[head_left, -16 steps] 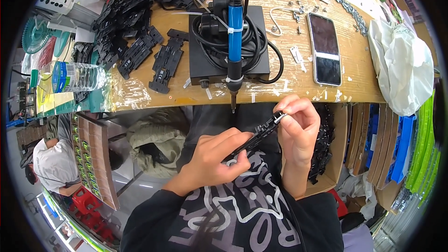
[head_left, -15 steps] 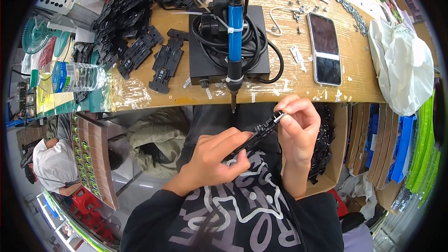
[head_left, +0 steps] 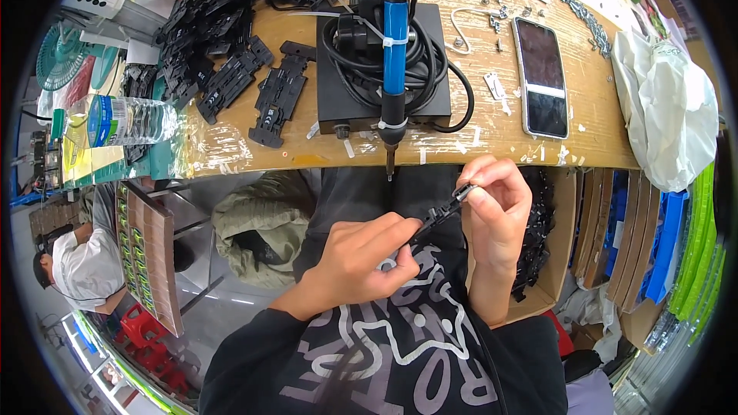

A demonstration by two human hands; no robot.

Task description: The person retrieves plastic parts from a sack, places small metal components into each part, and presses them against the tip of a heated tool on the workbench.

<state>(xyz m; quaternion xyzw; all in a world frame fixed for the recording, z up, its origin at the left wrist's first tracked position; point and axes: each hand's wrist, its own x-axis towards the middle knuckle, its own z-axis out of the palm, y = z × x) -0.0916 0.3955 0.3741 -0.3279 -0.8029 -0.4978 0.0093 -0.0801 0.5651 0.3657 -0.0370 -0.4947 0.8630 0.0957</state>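
A narrow black plastic part (head_left: pixel 437 220) is held slantwise in front of my chest, below the table edge. My left hand (head_left: pixel 361 257) grips its lower end between fingers and thumb. At the upper end, the fingertips of my right hand (head_left: pixel 498 204) pinch the part; whether a small piece sits between them I cannot make out. Just above hangs the tip of a blue electric screwdriver (head_left: pixel 394 54), pointing down and apart from both hands.
Black plastic parts (head_left: pixel 204 38) are heaped at the table's back left, beside a water bottle (head_left: pixel 131 121). A phone (head_left: pixel 541 77), screws (head_left: pixel 584 19) and a white bag (head_left: pixel 665 107) occupy the right. A cardboard box (head_left: pixel 555 261) of black parts stands beside me. Another person (head_left: pixel 88 265) sits at left.
Both hands keep their hold on the black part. Its upper end and my right fingertips have shifted slightly. The whole view has moved a little.
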